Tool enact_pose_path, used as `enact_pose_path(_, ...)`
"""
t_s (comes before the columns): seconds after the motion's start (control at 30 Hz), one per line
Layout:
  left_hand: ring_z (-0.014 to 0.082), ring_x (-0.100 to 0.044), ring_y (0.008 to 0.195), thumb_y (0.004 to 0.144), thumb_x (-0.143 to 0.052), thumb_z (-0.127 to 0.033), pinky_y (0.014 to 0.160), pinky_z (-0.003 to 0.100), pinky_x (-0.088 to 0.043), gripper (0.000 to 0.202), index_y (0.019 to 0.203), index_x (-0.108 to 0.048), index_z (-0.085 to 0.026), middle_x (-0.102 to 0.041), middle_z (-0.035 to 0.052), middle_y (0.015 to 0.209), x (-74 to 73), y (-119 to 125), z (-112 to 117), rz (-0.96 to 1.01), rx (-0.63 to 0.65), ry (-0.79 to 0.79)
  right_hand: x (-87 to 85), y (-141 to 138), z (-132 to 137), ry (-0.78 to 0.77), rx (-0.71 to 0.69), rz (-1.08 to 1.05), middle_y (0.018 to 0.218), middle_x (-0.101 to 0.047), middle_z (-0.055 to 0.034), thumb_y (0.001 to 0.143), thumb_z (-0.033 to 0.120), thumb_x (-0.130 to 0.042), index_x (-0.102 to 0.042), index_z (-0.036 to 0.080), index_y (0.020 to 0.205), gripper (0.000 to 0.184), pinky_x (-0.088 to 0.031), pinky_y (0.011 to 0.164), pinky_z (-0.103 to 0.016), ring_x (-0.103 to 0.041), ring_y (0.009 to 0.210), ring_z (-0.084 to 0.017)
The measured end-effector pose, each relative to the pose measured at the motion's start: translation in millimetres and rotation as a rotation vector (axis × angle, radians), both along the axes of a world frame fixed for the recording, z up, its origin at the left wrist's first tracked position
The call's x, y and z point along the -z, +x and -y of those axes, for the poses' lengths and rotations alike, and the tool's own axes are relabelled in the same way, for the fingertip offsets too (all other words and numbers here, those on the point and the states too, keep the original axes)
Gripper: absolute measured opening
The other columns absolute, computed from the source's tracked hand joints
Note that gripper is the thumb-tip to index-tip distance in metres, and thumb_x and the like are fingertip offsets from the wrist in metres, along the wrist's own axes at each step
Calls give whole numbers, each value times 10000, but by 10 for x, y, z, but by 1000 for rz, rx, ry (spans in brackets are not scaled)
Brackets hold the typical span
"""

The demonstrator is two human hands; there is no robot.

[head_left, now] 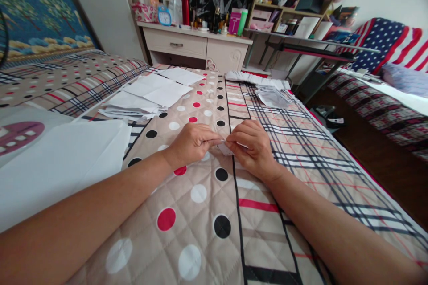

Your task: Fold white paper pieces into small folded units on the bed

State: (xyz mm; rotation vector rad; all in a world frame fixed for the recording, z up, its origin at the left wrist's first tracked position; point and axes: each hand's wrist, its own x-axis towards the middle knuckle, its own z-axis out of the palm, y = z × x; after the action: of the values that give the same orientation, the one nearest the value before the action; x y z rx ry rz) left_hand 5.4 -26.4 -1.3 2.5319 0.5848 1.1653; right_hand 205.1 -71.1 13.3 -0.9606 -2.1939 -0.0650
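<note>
White slip [226, 149] between hands [195, 140] [252, 147], purple label [26, 131] illegible

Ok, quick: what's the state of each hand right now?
Left hand: closed, pinching a small, thin white piece, apparently paper.
Right hand: closed, pinching the same piece.

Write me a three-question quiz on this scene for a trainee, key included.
1. True or false: the left grip and the right grip both pinch the small white piece.
2. Which of these stands to the right of the blue clock on the dresser: A, the pink-patterned bag; B, the red flask; C, a table lamp?
3. Fill in: as the camera sees it, the white sheets lie to the ____ of the greyish stack.

Key: 1. True. 2. B. 3. Left.
</note>
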Motion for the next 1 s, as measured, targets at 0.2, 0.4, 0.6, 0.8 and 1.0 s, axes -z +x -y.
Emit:
enact_pose_path(0.2, 143, -672, 700, 887, -553, -168, 669, 250, -511, 186, 900, -739, -180, -741, 42, 776, 3, -3, 3, -46, -29, -22, -2, 13, 2, -3, 18, 0, 730, -633, -35, 885, 228, -538, -626, 213, 752, 160, -367, 775, -377, -531, 755, -195)
enact_pose_path(0.4, 131, -630, 608, 861, -639, -271, 595, 236, -474, 205, 698, -715, -173, -693, 25, 643, -54, 31, 70, -6, -80, -25, 25, -54, 39, -43, 62, -153, 745, -665, -31, 864, 269, -604, -647, 223, 747, 133, -403, 806, -385, -576, 768, -197)
enact_pose_path(0.6, 129, -664, 516, 851, -634, -216, 493, 191, -499, 150, 767, -733, -142, -716, 13, 612, -91, 60, 120, 251, -159, -346, 58, -113, -15, -418, 148, -807, 861, -681, -23, 664, 353, -807, -622, 221, 917, 340, -506, 692, -316, -616, 732, -177)
enact_pose_path(0.8, 142, -678, 580, 859, -633, -263, 529, 209, -520, 171, 788, -737, -147, -738, 21, 680, -57, 50, 57, 244, -162, -387, 95, -129, -42, -655, 86, -932, 735, -679, -7, 646, 370, -803, -625, 208, 774, 274, -531, 661, -308, -614, 652, -161)
enact_pose_path(1.0, 138, -662, 612, 816, -689, -259, 557, 217, -496, 128, 791, -751, -149, -751, 32, 735, -70, 71, 70, 206, -183, -277, 114, -144, -39, -670, 46, -893, 698, -677, -4, 637, 331, -817, -662, 196, 738, 229, -506, 629, -280, -595, 617, -144)
